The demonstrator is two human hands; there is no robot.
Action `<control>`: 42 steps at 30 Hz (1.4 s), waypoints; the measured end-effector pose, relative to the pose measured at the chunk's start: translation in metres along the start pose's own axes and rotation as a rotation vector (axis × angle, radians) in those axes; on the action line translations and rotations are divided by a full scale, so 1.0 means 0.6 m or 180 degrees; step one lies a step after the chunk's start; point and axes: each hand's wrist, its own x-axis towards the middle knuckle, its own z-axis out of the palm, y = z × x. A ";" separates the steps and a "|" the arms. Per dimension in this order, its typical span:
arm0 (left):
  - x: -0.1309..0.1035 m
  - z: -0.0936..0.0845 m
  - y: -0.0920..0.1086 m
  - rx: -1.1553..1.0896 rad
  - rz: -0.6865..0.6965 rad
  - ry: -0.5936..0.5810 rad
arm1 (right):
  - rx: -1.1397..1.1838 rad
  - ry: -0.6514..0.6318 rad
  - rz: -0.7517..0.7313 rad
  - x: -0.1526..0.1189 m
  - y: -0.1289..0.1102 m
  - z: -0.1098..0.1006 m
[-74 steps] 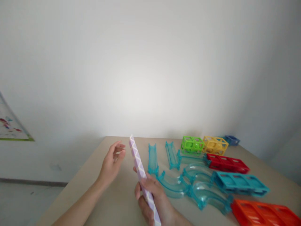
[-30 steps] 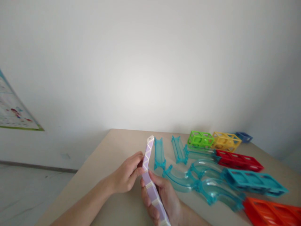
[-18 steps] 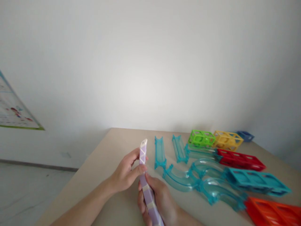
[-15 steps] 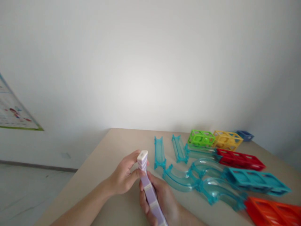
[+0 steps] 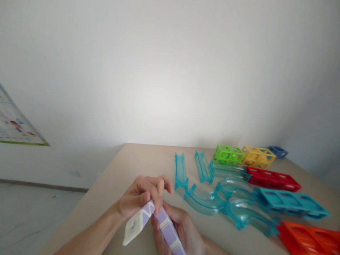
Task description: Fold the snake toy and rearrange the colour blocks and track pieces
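Note:
A purple and white twisty snake puzzle [image 5: 169, 230], made of wedge-shaped segments, is held between both hands above the near part of the table. My left hand [image 5: 145, 194] pinches its upper section, the thumb and fingers closed near the bend while other fingers stretch forward. From that bend, a short end with a white face and a round hole slants down to the left. Wrapped around the longer straight section is my right hand [image 5: 183, 226], its fingers closed on the sides. The lower end of the puzzle runs out of the picture.
Translucent teal track pieces [image 5: 204, 203], straight and curved, lie right of my hands on the table [image 5: 114, 170]. Beyond them stand green [image 5: 228, 154], yellow [image 5: 258, 157], red [image 5: 273, 179], teal [image 5: 292, 203] and orange [image 5: 308, 235] frame blocks. A wall rises behind.
The puzzle's upper end, upright before, now bends down to the left, showing its white face. My left hand has turned over the bend; my right hand keeps its hold.

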 end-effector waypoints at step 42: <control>0.014 0.020 -0.021 -0.0779 -0.1489 0.0740 | 0.0611 0.0051 -0.0009 -0.039 -0.037 0.020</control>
